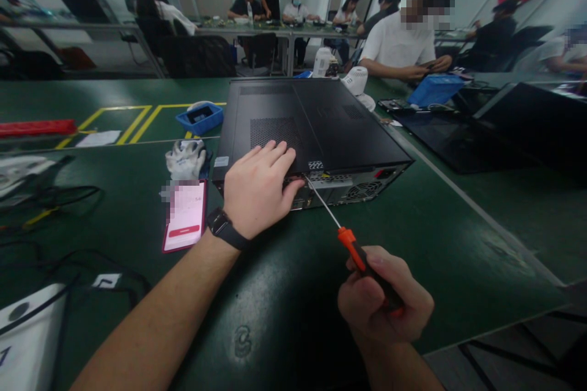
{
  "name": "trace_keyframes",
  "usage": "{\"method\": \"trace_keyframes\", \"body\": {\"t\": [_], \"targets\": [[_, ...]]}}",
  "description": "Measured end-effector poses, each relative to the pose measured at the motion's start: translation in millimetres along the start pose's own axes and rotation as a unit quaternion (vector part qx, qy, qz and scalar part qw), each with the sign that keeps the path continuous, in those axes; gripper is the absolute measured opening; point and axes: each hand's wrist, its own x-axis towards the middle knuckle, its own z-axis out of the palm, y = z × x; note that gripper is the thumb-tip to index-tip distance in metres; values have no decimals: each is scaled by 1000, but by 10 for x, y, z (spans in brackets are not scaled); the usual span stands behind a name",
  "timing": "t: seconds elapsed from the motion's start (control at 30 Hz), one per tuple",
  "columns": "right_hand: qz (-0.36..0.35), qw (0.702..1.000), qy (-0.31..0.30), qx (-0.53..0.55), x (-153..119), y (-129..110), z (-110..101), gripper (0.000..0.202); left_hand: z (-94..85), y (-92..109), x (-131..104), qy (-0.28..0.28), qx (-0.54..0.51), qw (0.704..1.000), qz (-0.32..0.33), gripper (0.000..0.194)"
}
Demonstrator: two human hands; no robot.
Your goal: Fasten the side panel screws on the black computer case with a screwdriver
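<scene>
A black desktop computer case lies flat on the green table, its rear panel with a fan grille turned toward me. My left hand rests with fingers stretched out on the top cover near the rear edge, its thumb over that edge. In my right hand is a screwdriver with an orange and black handle, held in closed fingers. Its metal shaft slants up and left, and the tip meets the rear edge of the case close to my left thumb. Whatever the tip touches is too small to make out.
Left of the case are a phone, grey-white gloves and a blue tray. Cables lie farther left. A dark flat panel is to the right. Across the table sits a person in a white shirt.
</scene>
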Motion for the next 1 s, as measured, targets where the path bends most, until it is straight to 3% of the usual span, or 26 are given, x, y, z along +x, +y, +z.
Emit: {"method": "trace_keyframes", "body": {"t": [0.33, 0.5, 0.73, 0.9, 1.0], "targets": [[28, 997, -14, 71, 61, -82, 26, 39, -2, -1, 2, 1, -4, 1000, -2, 46], [31, 999, -3, 28, -18, -40, -6, 40, 0, -1, 2, 0, -10, 1000, -1, 46], [-26, 998, 59, -15, 20, -3, 72, 32, -3, 0, 2, -1, -3, 1000, -2, 46], [19, 1000, 6, -21, -1, -6, -1, 28, -2, 0, 0, -5, -4, 1000, -4, 45], [-5, 999, 35, -24, -21, 2, 14, 28, -1, 0, -2, -2, -9, 1000, -6, 46]]}}
